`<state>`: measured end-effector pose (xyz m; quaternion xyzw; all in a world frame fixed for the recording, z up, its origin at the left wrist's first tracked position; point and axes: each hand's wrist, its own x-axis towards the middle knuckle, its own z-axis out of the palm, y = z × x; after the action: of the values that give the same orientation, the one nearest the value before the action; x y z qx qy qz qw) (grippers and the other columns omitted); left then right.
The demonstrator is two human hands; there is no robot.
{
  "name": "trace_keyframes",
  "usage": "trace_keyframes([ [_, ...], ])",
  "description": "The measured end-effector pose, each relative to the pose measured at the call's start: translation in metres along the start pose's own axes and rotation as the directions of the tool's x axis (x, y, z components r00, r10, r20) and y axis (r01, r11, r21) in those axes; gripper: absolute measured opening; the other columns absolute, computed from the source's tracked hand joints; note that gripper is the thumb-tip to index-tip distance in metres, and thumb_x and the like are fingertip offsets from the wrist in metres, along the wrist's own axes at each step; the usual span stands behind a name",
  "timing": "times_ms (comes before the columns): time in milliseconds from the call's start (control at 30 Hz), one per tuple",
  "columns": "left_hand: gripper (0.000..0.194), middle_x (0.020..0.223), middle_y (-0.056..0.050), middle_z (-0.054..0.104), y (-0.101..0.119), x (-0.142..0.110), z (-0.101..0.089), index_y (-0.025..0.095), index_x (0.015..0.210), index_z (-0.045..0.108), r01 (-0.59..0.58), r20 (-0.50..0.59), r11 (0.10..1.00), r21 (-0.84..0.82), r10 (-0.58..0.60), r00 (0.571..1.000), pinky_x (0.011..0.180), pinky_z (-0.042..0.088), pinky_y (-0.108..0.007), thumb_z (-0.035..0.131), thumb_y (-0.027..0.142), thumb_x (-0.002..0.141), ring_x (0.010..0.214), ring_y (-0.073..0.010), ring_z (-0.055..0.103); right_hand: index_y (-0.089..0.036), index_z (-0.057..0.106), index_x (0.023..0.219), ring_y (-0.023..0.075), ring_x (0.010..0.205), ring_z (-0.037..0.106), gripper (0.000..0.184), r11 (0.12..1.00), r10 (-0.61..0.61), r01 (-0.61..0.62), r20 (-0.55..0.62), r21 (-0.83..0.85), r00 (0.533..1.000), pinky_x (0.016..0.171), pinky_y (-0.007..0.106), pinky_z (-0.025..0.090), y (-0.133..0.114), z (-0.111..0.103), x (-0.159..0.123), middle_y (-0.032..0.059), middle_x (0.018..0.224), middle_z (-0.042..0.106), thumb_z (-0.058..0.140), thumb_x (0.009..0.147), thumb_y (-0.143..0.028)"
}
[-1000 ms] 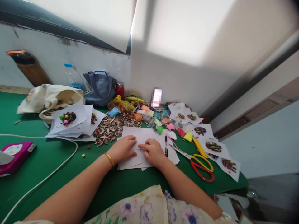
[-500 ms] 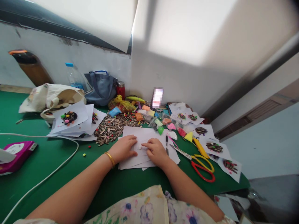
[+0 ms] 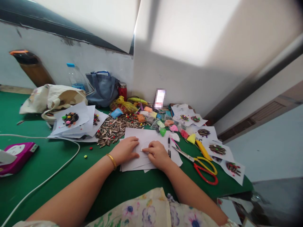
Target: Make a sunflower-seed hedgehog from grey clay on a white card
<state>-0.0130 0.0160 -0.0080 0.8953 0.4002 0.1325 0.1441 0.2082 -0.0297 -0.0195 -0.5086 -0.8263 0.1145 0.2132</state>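
A small white lump of modelling clay (image 3: 142,149) lies on a stack of white paper (image 3: 132,134) in front of me. My right hand (image 3: 158,154) has its index finger stretched out, the tip pressing on the clay, while the other fingers are curled. Faint drawn lines show on the paper around the lump. On the left part of the sheets my left hand (image 3: 126,149) rests flat, fingers stretched and thumb apart, holding the paper down. A black pen (image 3: 169,147) lies on the paper just right of my right hand.
Sunflower seeds (image 3: 113,129) are heaped behind the paper, beside bagged coloured clay (image 3: 162,130). Scissors (image 3: 201,164) and a yellow tool (image 3: 203,149) lie to the right, near sheets with seed pictures (image 3: 217,149). More sheets (image 3: 78,126) and a white cable (image 3: 56,176) are at left.
My right index finger has shifted slightly down and left on the paper and now presses the white clay's lower edge. My left hand has stayed in place.
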Motion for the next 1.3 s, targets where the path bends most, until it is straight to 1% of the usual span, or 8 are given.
trace_keyframes([
  [133,0.053,0.134,-0.015,0.058,-0.0007,-0.0003,0.0009,0.017,0.115,0.067,-0.004,-0.006,1.000,-0.006,0.004,1.000,0.110,0.038,-0.041,0.078,0.041,0.070,0.126,-0.0303,0.052,-0.032,0.072,0.112,0.0196,0.096,0.051,0.041,1.000,-0.011,0.011,-0.020,0.013,1.000,0.089,0.034,0.038,-0.0016,-0.0009,-0.0005,0.0039,0.097,0.059,0.058,0.081,-0.008],
  [267,0.052,0.132,-0.014,0.060,-0.0010,-0.0009,0.0013,0.017,0.114,0.068,-0.014,-0.017,1.000,-0.018,0.014,1.000,0.110,0.038,-0.041,0.079,0.040,0.069,0.126,-0.0302,0.052,-0.031,0.070,0.115,0.0202,0.097,0.051,0.042,1.000,-0.024,0.024,0.000,-0.014,1.000,0.088,0.035,0.037,-0.0043,0.0008,-0.0004,0.0045,0.098,0.059,0.058,0.081,-0.011],
  [433,0.053,0.133,-0.015,0.059,-0.0005,-0.0012,0.0006,0.017,0.115,0.067,-0.008,-0.006,1.000,-0.005,0.008,1.000,0.110,0.038,-0.040,0.079,0.040,0.069,0.127,-0.0301,0.052,-0.032,0.071,0.113,0.0203,0.097,0.050,0.041,0.999,-0.021,0.022,0.022,-0.031,1.000,0.089,0.035,0.036,-0.0069,0.0003,0.0002,0.0042,0.099,0.058,0.058,0.081,-0.011],
  [600,0.053,0.133,-0.015,0.059,-0.0004,-0.0009,0.0007,0.017,0.115,0.067,-0.012,-0.015,1.000,0.001,0.012,1.000,0.109,0.040,-0.040,0.080,0.039,0.069,0.125,-0.0302,0.053,-0.030,0.068,0.119,0.0204,0.098,0.049,0.044,1.000,-0.003,0.003,-0.011,-0.008,1.000,0.089,0.034,0.037,-0.0055,0.0011,0.0001,0.0048,0.100,0.057,0.056,0.081,-0.010],
  [867,0.052,0.131,-0.015,0.060,0.0010,-0.0001,0.0001,0.016,0.115,0.067,-0.019,-0.006,1.000,-0.001,0.019,1.000,0.109,0.039,-0.041,0.079,0.039,0.069,0.126,-0.0308,0.052,-0.031,0.068,0.118,0.0215,0.100,0.047,0.044,0.999,0.002,-0.001,0.006,-0.049,1.000,0.091,0.036,0.036,-0.0086,0.0035,0.0006,0.0051,0.102,0.056,0.056,0.081,-0.011],
  [1000,0.052,0.133,-0.014,0.059,0.0018,-0.0001,-0.0008,0.017,0.114,0.067,0.001,-0.011,1.000,-0.016,-0.001,1.000,0.110,0.038,-0.042,0.079,0.039,0.069,0.127,-0.0312,0.052,-0.029,0.065,0.123,0.0215,0.099,0.047,0.049,0.999,0.029,-0.030,-0.024,-0.033,0.999,0.092,0.036,0.037,-0.0041,0.0046,0.0019,0.0057,0.102,0.056,0.055,0.080,-0.009],
  [1100,0.051,0.133,-0.015,0.059,0.0020,-0.0002,-0.0009,0.018,0.114,0.067,0.011,-0.010,1.000,-0.024,-0.011,1.000,0.110,0.039,-0.043,0.079,0.039,0.069,0.127,-0.0314,0.052,-0.027,0.068,0.119,0.0214,0.098,0.048,0.045,0.999,0.046,-0.047,-0.029,-0.017,0.999,0.091,0.035,0.038,-0.0014,0.0048,0.0025,0.0057,0.100,0.056,0.055,0.080,-0.009],
  [1300,0.052,0.133,-0.015,0.059,0.0014,-0.0002,-0.0001,0.016,0.114,0.067,-0.004,-0.006,1.000,-0.006,0.004,1.000,0.109,0.039,-0.042,0.078,0.039,0.069,0.126,-0.0310,0.052,-0.029,0.071,0.113,0.0209,0.097,0.049,0.043,1.000,0.031,-0.031,-0.011,-0.003,0.999,0.091,0.035,0.038,-0.0022,0.0052,0.0022,0.0049,0.099,0.058,0.056,0.079,-0.008],
])
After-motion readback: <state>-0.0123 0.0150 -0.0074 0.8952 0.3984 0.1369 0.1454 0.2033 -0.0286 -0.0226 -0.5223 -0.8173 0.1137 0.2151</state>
